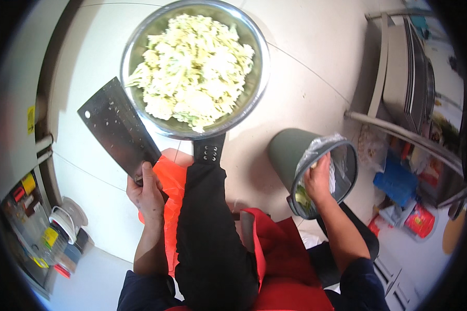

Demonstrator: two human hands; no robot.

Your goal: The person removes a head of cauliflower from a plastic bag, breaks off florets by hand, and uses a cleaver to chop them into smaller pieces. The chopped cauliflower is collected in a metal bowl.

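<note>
My left hand (148,194) grips the handle of a large dark cleaver (111,124), its blade flecked with small bits and angled up-left, beside an orange-red plastic sheet (168,184). My right hand (319,179) is closed at the mouth of a grey-green bin (288,155) with a clear liner, around something pale that I cannot make out; leafy scraps (303,197) show inside. A steel bowl (261,70), heaped with shredded pale green cabbage (192,67), lies above both hands, just beyond my black shoe (210,153).
My black-clad leg (210,233) runs up the middle over pale floor tiles (306,67). On the right stands a metal rack (399,135) with trays, bags and a blue item (394,184). At the left are a cabinet edge (31,129) and assorted containers (62,217).
</note>
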